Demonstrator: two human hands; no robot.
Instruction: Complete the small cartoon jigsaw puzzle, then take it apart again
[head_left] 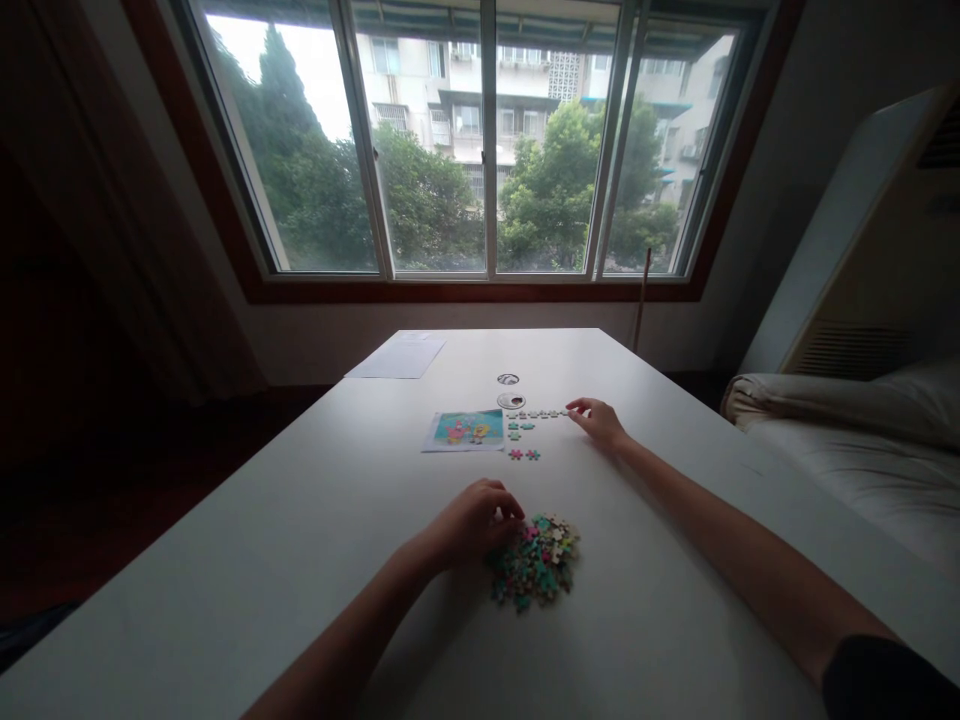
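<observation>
A loose heap of jigsaw puzzle pieces (536, 565), in green, pink, yellow and pale tones, lies on the white table (300, 560). My left hand (480, 520) rests at the heap's upper left edge with its fingers curled in; whatever they pinch is hidden. Farther out, my right hand (596, 420) has thumb and fingertips closed on a puzzle piece (568, 412) at the right end of a row of pieces (544, 413). Below that row lie several green pieces (514, 427) and two pink-and-teal pieces (524, 455). Left of them is a colourful cartoon picture sheet (469, 429).
Two round patterned discs (510, 400) lie beyond the row. White paper (397, 357) is at the table's far left corner. A window (487, 150) stands behind the table, a thin stick (642, 300) leans by it, and a pale padded seat (840, 430) is at the right.
</observation>
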